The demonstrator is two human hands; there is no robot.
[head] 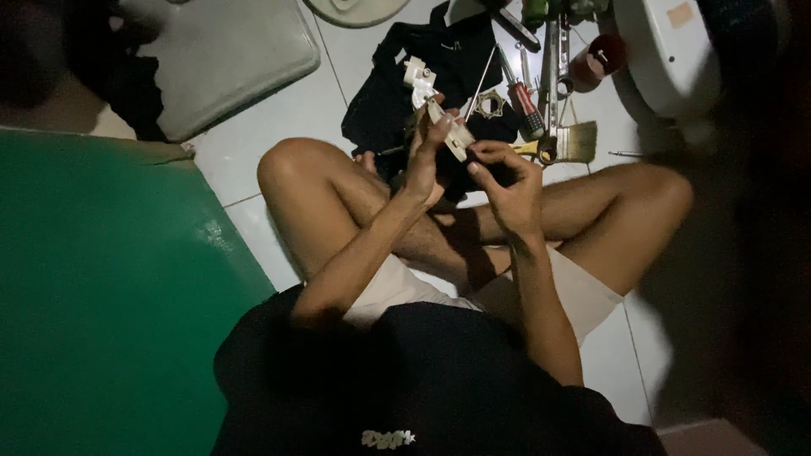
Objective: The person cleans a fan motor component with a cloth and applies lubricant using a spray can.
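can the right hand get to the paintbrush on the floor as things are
Probably yes. The paintbrush lies uncovered on the tile just beyond the right hand, with nothing between them. But that hand is on the small white part, so it would have to let go first.

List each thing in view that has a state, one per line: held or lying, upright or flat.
White plastic part: held up in both hands.
Left hand: closed on the part.
Right hand: fingers on the part.
Red-handled screwdriver: lying flat on the floor.
Paintbrush: lying flat.
Black cloth: spread on the tiles.
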